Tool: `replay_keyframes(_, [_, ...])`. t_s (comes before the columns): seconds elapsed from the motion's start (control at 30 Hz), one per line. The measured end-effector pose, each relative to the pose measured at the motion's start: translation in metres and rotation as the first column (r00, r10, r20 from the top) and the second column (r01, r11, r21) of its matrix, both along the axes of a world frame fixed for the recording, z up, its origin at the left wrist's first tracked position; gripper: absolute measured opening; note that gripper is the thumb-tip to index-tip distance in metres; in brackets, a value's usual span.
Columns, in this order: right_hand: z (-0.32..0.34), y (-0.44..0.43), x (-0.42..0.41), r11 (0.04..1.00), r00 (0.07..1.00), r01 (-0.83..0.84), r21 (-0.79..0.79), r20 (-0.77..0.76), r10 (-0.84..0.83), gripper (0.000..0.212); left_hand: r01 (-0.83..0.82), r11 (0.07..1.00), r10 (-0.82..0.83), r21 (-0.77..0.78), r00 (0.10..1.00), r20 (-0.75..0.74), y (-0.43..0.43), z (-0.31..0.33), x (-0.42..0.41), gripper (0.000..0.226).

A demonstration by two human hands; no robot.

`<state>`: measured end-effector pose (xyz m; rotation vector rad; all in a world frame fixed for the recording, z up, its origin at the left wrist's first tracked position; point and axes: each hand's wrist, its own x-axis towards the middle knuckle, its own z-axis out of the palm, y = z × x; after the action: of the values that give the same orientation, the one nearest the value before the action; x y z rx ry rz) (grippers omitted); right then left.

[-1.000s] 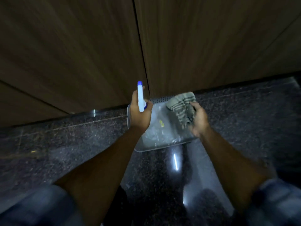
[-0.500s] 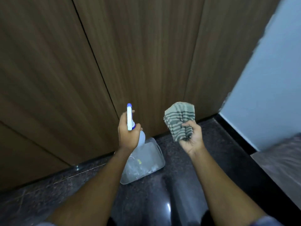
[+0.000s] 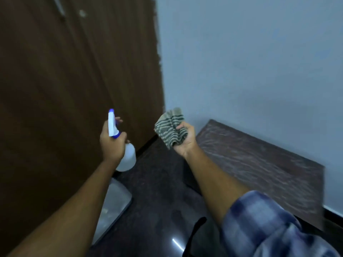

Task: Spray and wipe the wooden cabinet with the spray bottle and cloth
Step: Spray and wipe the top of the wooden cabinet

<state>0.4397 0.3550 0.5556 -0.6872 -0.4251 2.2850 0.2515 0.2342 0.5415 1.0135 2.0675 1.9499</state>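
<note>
The dark wooden cabinet (image 3: 74, 80) fills the left half of the view, its tall doors rising from the floor. My left hand (image 3: 112, 143) grips a white spray bottle (image 3: 128, 158) with a blue-tipped nozzle pointing up, held close in front of the cabinet door. My right hand (image 3: 185, 140) is closed around a bunched grey-striped cloth (image 3: 170, 127), raised at about the same height, just right of the cabinet's edge and apart from the wood.
A clear plastic tub (image 3: 113, 204) sits on the dark polished floor (image 3: 157, 191) under my left forearm. A pale blue wall (image 3: 250, 62) stands to the right, with a low brown wooden surface (image 3: 259, 164) against it.
Both hands have risen from the tub with the bottle and cloth. The view has swung up and to the right, bringing in the wall and the low brown surface.
</note>
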Motion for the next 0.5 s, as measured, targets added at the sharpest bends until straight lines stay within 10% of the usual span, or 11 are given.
replay_keyframes(0.5, [-0.007, 0.036, 0.242, 0.93, 0.905, 0.342, -0.135, -0.219, -0.365, 0.039, 0.625, 0.769, -0.617, -0.137, 0.781, 0.099, 0.112, 0.008, 0.182, 0.057])
